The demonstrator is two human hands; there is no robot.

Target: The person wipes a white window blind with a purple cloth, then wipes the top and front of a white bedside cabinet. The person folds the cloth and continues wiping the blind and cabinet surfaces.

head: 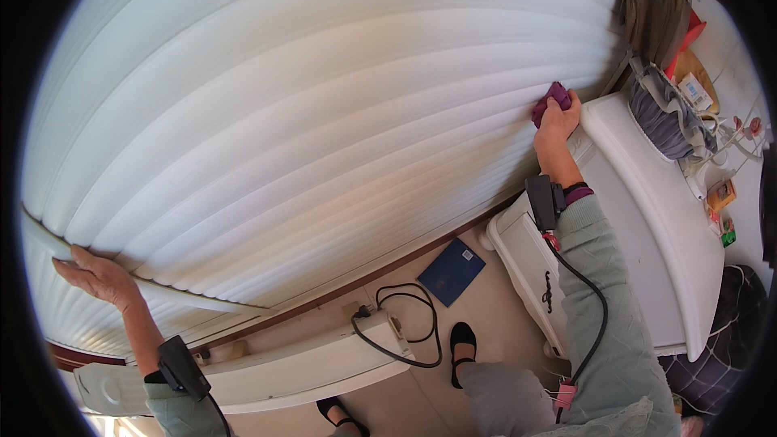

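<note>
A large white ribbed panel [340,133], like a shutter, fills most of the view. Near its right edge, my right hand [557,121] grips a bunched purple cloth [551,105] against the ribs. At the far left, my left hand [100,276] rests by a pale vertical strip [200,300] on the panel, fingers apart, holding nothing. Each wrist bears a black device with a cable.
A white cabinet [634,212] with a dark handle stands at the right, bags hanging above it. On the floor lie a blue booklet [452,271] and a black cord [438,340], beside a long white appliance [303,361].
</note>
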